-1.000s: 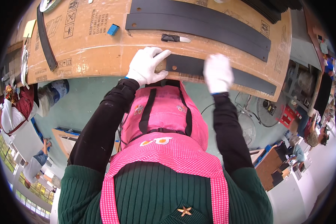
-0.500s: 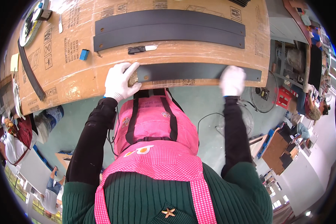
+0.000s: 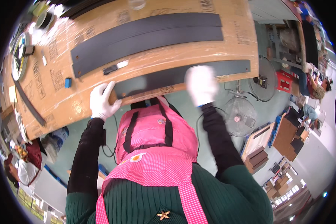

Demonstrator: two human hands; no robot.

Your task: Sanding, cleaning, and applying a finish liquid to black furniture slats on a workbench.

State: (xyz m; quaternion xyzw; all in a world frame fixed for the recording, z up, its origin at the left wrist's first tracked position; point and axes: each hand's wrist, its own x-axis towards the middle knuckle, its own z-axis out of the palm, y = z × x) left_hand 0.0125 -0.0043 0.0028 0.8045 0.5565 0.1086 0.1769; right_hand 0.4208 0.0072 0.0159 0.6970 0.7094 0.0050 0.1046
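Presently | left hand [image 3: 103,100] spread at dark strip [image 3: 156,80] | right hand [image 3: 201,85] blurred, can't tell | printed cardboard [image 3: 232,48] beneath

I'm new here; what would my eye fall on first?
Probably the bright pink checked apron, low in the middle. Above it, the white-gloved left hand is at the left end of a dark flat strip, and the blurred, white-gloved right hand is farther right along it.

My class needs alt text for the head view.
A person's white-gloved left hand is at the left end of a dark strip on a cardboard surface; the right hand, blurred, is partway along it. Two more strips lie beyond.
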